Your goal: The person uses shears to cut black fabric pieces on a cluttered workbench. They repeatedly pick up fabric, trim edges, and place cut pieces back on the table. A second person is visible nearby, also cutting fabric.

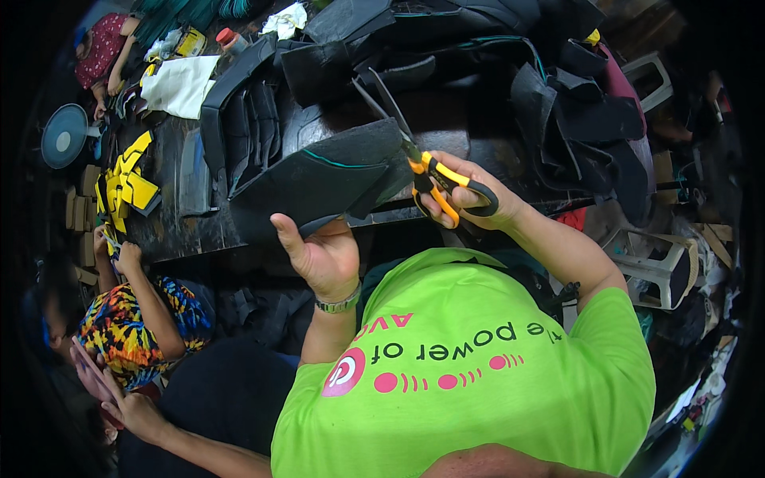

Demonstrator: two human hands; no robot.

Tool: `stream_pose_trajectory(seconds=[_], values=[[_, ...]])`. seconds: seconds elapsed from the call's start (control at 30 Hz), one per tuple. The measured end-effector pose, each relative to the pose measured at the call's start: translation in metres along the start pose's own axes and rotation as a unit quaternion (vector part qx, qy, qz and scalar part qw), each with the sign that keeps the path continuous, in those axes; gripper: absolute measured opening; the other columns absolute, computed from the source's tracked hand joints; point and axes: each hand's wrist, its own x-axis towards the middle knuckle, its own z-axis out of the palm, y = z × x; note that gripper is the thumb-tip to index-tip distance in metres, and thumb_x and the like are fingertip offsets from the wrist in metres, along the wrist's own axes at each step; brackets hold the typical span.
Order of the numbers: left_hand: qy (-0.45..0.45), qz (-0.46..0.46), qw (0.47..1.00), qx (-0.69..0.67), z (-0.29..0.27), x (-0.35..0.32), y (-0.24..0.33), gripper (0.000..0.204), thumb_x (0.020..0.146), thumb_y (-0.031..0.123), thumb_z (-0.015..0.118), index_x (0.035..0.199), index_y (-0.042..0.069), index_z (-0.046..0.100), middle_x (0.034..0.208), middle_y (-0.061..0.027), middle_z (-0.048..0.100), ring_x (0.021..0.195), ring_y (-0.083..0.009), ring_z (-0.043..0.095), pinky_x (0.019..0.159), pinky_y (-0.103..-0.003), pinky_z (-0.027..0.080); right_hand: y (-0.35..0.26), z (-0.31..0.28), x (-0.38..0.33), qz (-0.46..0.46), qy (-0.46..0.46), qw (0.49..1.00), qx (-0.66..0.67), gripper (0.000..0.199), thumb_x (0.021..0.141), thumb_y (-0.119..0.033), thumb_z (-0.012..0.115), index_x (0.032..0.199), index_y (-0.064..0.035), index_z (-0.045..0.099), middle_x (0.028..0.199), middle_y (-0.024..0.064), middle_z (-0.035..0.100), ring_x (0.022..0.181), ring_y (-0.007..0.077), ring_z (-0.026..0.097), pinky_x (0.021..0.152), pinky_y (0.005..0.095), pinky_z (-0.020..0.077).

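Note:
My left hand point(328, 256) comes up under the lower edge of a black sheet-like piece point(296, 190) with a teal line along it. The fingers curl beneath the piece and are partly hidden; the thumb points up along its edge. A pair of scissors point(431, 180) with yellow-orange and black handles is in my right hand point(470, 191), fingers through the loops. The blades are spread apart and point away from me, to the upper left. The piece's right corner meets the scissors near the pivot; whether it lies between the blades I cannot tell.
Black cut pieces point(247, 131) stand stacked on the dark table point(171, 233); more black pieces point(570, 119) heap at right. Yellow pieces point(127, 187) and a white cloth point(179, 86) lie left. Co-workers sit at left, one in a colourful shirt point(143, 319). A plastic stool point(655, 267) stands right.

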Motion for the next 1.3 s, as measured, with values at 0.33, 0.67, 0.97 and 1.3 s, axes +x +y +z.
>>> stream_pose_trajectory(seconds=[0.33, 0.67, 0.97, 1.3], values=[[-0.215, 0.211, 0.762, 0.573, 0.031, 0.067, 0.080, 0.075, 0.072, -0.014, 0.075, 0.136, -0.002, 0.039, 0.117, -0.0146, 0.063, 0.107, -0.0236, 0.062, 0.088, -0.034, 0.053, 0.002, 0.001, -0.002, 0.011, 0.048, 0.997, -0.064, 0.076, 0.077, -0.045, 0.079, 0.133, -0.0073, 0.045, 0.082, 0.0054, 0.058, 0.065, 0.0088, 0.059, 0.059, 0.0180, 0.0508], [-0.150, 0.170, 0.402, 0.887, -0.061, 0.238, 0.132, 0.068, 0.085, 0.031, 0.072, 0.145, 0.016, 0.043, 0.121, -0.0146, 0.053, 0.113, -0.0302, 0.052, 0.099, -0.040, 0.041, 0.009, 0.001, -0.009, 0.017, 0.069, 0.995, -0.068, 0.058, 0.085, -0.025, 0.072, 0.133, -0.0055, 0.047, 0.079, 0.0046, 0.058, 0.060, 0.0093, 0.058, 0.057, 0.0206, 0.0483], [-0.150, 0.276, 0.509, 0.801, -0.018, 0.178, 0.057, 0.070, 0.076, 0.025, 0.080, 0.136, 0.007, 0.048, 0.115, -0.0158, 0.057, 0.111, -0.0304, 0.055, 0.094, -0.041, 0.045, -0.010, 0.000, -0.020, -0.032, 0.105, 0.989, -0.095, 0.062, 0.087, -0.033, 0.071, 0.135, -0.0044, 0.044, 0.076, 0.0049, 0.058, 0.061, 0.0095, 0.058, 0.058, 0.0211, 0.0483], [-0.274, -0.020, 0.873, 0.403, 0.059, 0.163, -0.007, 0.020, 0.081, -0.001, 0.073, 0.101, -0.001, 0.072, 0.095, -0.0038, 0.072, 0.083, -0.0077, 0.064, 0.079, -0.022, 0.050, -0.049, 0.000, -0.002, -0.101, 0.103, 0.984, -0.103, 0.057, 0.084, -0.020, 0.069, 0.134, -0.0042, 0.045, 0.078, 0.0046, 0.058, 0.060, 0.0087, 0.056, 0.057, 0.0188, 0.0448]])
